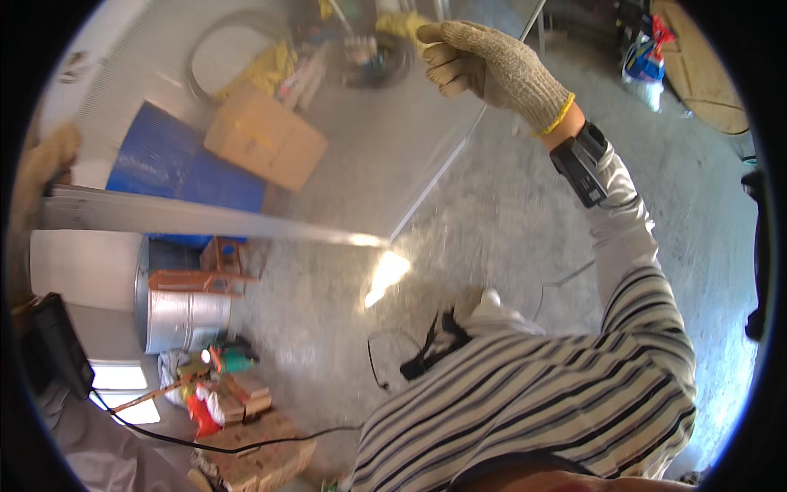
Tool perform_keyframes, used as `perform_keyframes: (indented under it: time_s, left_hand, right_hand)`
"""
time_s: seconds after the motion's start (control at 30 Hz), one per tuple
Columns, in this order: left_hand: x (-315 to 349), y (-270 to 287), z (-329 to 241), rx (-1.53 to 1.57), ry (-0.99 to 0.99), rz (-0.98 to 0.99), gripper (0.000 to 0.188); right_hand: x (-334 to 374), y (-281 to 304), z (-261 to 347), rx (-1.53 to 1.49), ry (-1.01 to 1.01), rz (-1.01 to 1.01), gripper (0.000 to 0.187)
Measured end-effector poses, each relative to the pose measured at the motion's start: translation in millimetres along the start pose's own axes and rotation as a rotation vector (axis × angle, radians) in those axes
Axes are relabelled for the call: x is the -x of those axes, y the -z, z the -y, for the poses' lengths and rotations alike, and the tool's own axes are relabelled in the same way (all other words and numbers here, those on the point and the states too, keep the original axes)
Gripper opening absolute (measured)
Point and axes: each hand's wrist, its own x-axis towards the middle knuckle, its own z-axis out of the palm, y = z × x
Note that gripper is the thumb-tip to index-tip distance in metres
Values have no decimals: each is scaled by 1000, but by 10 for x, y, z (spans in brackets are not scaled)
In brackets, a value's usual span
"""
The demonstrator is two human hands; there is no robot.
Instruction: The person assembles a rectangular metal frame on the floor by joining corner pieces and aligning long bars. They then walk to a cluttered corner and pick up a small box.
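At the far left, my left hand [49, 160], one of two in knitted gloves, is blurred at one edge of a single clear panel [205, 216]; I can't tell how tightly its fingers close. One black device [61, 344] sits on that forearm. The panel reaches from there across the middle, one corner above the concrete floor [484, 221]. Around and behind it I count one blue curved sheet or drum [156, 156], one silver drum [188, 320], one reddish wooden stool [205, 279] and one cardboard box [266, 135]. Farther right, my right hand [484, 66] is at the panel's other edge, fingers curled inward; whether they pinch it I can't tell. Beyond lie one red-and-blue bag [645, 63] and one rounded wooden board [705, 74].
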Motion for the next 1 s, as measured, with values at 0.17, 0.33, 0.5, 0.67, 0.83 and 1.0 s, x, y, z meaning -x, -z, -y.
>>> perform_keyframes:
  time_s: [0.17,0.33,0.5,0.67,0.83,1.0]
  left_hand:
    - [157,-88,118,-123,-107,-148,39]
    - [530,-112,-305,-288,-236,-196,29]
    - [1231,-82,-914,-332,-169,-221,40]
    - [1664,-124,-1407,-288,-114,-220,38]
    - [2092,-215,-2044,-168,66,-151,34]
    - [2960,-560,-2950,-209,60,-217,26]
  right_hand:
    - [9,-897,1073,17,-67,217,60]
    - [-8,-1583,1562,-73,-196,309,88]
    - [442,-1743,1686,12,-211,210,82]
    - [1032,-1791,1700,40,-153,99,67]
    - [1705,-1726,1760,29,-225,44,52]
    - [2602,-1563,1873,-1,-358,45,41]
